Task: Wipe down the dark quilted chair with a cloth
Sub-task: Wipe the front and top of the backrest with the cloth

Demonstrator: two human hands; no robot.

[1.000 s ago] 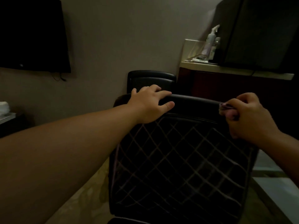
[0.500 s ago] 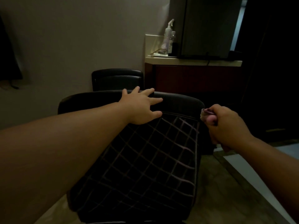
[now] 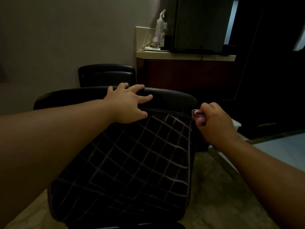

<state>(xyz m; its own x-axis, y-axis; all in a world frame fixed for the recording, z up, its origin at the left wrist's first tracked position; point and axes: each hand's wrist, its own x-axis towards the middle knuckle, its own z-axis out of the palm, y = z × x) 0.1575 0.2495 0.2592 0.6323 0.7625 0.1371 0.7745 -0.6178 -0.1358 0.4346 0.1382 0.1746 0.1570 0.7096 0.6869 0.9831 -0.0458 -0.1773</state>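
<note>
chair: dark quilted chair, centre of the room in front of the person, back panel stitched in a pale diamond grid, smooth padded roll along the top edge
chair surface: dark, leather-like, dull sheen on the top roll; dim light, any dirt or wet marks cannot be told
cloth: small pinkish cloth, bunched, at the chair's upper right corner, touching or just beside the side edge, can't tell which
right hand: right hand fingers curled tight round the cloth, only a wad poking out by the thumb
left hand: left hand flat on the top roll, fingers spread and straight, thumb down on the quilted panel
second chair: another dark chair just behind, against the wall, only its backrest visible
tabletop: pale tabletop on a reddish-brown cabinet, right of the second chair
on tabletop: spray bottle upright at the back left, a dark screen beside it, cable hanging over the front edge
wall: plain grey-beige wall
floor: mottled tan floor, lighter strip at right
room: very dim, right side almost black
</note>
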